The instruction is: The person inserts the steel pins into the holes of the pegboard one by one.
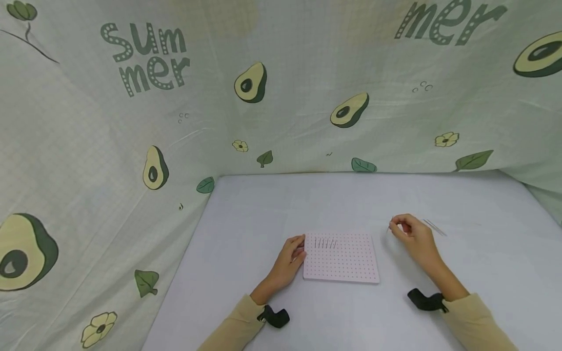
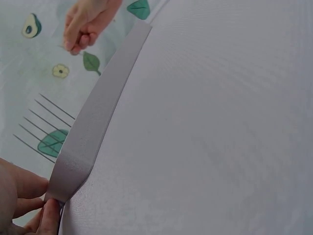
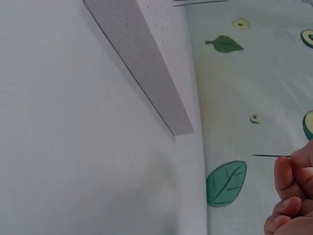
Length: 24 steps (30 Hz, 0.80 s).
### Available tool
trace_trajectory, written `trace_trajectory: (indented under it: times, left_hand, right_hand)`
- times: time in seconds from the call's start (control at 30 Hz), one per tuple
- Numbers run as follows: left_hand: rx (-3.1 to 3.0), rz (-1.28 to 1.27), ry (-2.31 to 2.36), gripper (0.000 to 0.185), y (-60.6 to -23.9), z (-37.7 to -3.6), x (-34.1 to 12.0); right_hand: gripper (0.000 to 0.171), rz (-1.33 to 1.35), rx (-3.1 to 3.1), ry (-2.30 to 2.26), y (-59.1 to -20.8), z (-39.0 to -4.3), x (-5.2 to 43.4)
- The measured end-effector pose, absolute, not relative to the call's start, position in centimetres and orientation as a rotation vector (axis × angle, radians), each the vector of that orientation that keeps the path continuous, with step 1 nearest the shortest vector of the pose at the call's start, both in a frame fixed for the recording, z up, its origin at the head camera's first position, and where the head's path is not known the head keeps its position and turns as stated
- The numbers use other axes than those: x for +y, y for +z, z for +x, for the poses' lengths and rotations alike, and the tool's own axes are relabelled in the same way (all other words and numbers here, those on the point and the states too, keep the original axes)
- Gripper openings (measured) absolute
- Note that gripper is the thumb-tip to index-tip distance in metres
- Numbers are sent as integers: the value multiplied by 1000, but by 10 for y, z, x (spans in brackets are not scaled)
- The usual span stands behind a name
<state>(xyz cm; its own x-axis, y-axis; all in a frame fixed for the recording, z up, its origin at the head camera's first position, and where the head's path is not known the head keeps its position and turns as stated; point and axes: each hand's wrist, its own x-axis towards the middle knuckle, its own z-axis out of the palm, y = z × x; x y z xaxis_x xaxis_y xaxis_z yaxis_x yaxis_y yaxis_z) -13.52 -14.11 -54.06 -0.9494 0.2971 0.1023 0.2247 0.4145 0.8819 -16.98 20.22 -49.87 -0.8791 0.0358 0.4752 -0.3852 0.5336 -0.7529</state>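
A pale pink pegboard (image 1: 344, 265) dotted with rows of small holes lies on the table. Several thin metal needles (image 1: 326, 243) stand in a row in its upper left holes; in the left wrist view these needles (image 2: 51, 111) rise from the board's face. My left hand (image 1: 286, 262) grips the board's left edge, thumb and fingers pinching the corner. To the right of the board, my right hand (image 1: 414, 239) is raised over the table. A single thin needle (image 3: 265, 155) is pinched between its thumb and forefinger, one end sticking out.
A few loose needles (image 1: 434, 227) lie on the white table (image 1: 263, 204) just beyond my right hand. A cloth (image 1: 298, 141) printed with avocados and leaves hangs behind and at the sides. Each sleeve has a black wrist device (image 1: 425, 299) at its cuff.
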Motion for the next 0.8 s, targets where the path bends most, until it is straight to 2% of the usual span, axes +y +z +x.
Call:
trace_trajectory:
  times: [0.8]
  left_hand:
    - [2589, 489, 1591, 52, -544, -137, -143]
  right_hand:
    - [15, 543, -2378, 1356, -504, -161, 153]
